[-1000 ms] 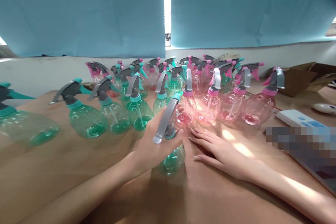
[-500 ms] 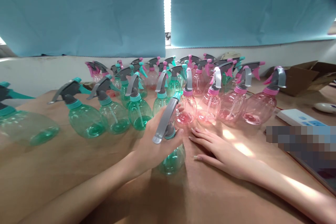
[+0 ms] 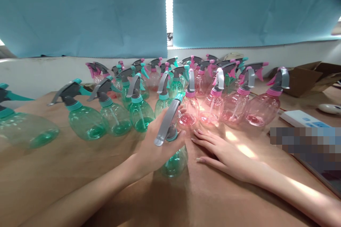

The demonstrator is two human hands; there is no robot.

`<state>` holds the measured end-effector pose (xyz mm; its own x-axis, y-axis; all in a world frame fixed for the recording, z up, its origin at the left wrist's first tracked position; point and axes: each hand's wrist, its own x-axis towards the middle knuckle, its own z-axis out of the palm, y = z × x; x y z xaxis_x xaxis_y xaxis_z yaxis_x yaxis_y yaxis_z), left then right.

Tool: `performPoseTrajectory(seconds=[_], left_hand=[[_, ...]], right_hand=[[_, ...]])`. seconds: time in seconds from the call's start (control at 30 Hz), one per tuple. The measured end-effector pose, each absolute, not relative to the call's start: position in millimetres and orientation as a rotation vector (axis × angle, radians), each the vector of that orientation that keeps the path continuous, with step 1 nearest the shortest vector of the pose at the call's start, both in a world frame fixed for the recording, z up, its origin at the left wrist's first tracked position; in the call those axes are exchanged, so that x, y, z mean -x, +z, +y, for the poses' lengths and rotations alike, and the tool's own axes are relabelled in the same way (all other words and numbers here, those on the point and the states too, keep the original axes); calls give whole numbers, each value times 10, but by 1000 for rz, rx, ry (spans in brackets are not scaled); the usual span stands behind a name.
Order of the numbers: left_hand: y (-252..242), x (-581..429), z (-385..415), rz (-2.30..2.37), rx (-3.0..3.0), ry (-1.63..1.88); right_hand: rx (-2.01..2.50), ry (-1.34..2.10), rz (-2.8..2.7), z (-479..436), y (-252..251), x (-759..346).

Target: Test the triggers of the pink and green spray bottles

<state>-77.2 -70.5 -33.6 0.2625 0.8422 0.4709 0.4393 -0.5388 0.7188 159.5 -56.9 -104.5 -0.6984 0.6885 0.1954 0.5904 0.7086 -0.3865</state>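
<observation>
My left hand (image 3: 157, 142) is wrapped round the neck of a green spray bottle (image 3: 174, 165) with a grey and teal trigger head, which stands upright in front of me. Part of its neck and upper body is hidden by the fingers. Flat on the brown tabletop (image 3: 213, 198), my right hand (image 3: 221, 152) lies open with nothing in it. Just beyond its fingertips are pink spray bottles (image 3: 211, 110). Behind and left of my left hand stand several green spray bottles (image 3: 142, 113).
More pink and green spray bottles (image 3: 153, 78) crowd the back by the wall. An open cardboard box (image 3: 301, 79) is at the right, near a white mouse-like object (image 3: 330, 109) and a white and blue box (image 3: 303, 117). Blue blinds (image 3: 85, 14) hang behind.
</observation>
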Motion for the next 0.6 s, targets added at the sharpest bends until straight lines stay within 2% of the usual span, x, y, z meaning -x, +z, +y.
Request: performPoseTrajectory(seconds=[0.6], left_hand=[[-197,700,-735,1218,-2097,1228]], right_hand=[[975,450,-2578,-568,-1041,-1596]])
